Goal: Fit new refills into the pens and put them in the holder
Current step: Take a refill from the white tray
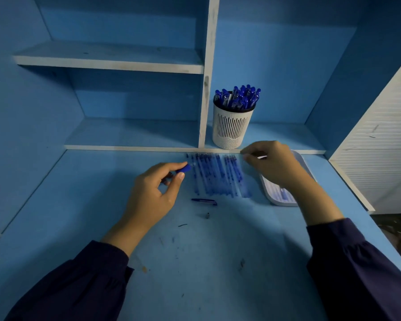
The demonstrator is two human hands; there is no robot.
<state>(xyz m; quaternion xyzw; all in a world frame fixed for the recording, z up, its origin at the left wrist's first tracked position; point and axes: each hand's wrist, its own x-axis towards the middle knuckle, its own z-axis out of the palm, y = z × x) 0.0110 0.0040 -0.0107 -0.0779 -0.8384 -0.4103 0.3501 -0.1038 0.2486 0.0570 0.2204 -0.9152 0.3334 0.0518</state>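
Just in front of the holder (230, 128) we see the refills (218, 177) in a row, our left hand (153, 195) pinching a blue cap (185, 169) to its front-left, our right hand (273, 163) pinching a thin pale piece (262, 157) to its front-right.

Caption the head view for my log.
Left hand pinches a blue cap, right hand pinches a pale piece beside the refill row; pen-filled white holder behind.

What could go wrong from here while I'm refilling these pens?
1. The small loose part lies alone on the desk between your forearms; a sweep could lose it.
2. Your right hand, pinching a pale piece, reaches over the white tray; the forearm may nudge it.
3. Your left hand pinches a blue cap right beside the refill row; a slip could scatter it.
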